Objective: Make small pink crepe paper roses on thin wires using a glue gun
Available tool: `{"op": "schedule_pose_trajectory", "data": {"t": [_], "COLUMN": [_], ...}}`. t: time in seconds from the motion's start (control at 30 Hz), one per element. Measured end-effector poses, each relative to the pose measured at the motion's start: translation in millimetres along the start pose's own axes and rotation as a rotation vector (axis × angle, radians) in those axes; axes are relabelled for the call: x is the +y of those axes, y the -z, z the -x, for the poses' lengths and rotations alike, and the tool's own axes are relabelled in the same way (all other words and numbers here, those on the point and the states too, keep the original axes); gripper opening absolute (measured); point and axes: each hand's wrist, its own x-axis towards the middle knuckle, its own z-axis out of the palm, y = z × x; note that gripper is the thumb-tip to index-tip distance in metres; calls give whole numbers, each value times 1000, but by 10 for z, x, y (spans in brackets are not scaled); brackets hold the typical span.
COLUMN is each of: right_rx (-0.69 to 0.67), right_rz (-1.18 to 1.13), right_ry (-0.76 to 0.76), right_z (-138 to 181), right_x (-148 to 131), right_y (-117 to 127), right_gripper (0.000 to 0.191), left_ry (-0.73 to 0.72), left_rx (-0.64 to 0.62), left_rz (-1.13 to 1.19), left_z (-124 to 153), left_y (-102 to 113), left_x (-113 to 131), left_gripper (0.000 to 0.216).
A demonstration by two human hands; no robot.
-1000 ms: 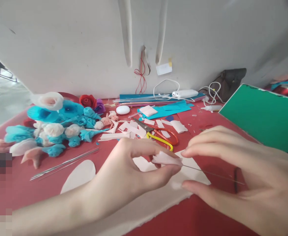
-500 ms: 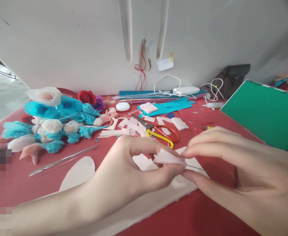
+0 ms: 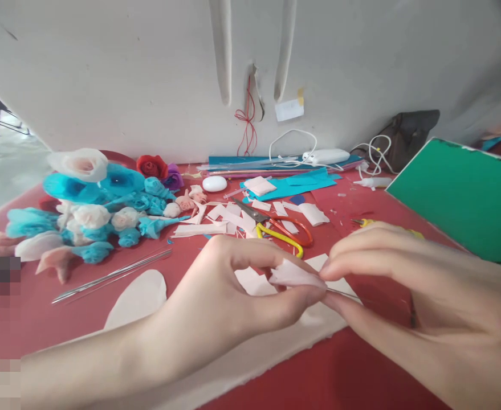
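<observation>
Right hand point(image 3: 421, 302): thumb and forefinger, apart a second earlier, closed in on the pink paper piece point(image 3: 295, 275), right of centre
Wire point(image 3: 345, 293): less showed, right of centre

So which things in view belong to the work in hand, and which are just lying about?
Seemingly part of the work:
- pink paper piece, in the left hand's grip
- thin wire, at the right hand's fingertips
- scissors, probably; not held

Apparently just lying about:
- white rounded case
- dark bag
- green board
</observation>
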Motion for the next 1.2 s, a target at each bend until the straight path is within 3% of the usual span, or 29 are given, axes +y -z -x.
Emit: {"op": "schedule_pose_trajectory", "data": {"t": [0.73, 1.2], "right_rx": [-122, -18], "right_rz": [-20, -46], "right_ry": [-96, -38], "right_z": [-35, 39], "right_x": [20, 25], "right_y": [-2, -38], "right_gripper": [13, 11], "left_ry": [74, 65], "left_rx": [14, -6], "left_rz": [-103, -66], "left_z": [-22, -35], "left_y": [-19, -4], "left_x": [-1, 7], "left_gripper": [14, 14]}}
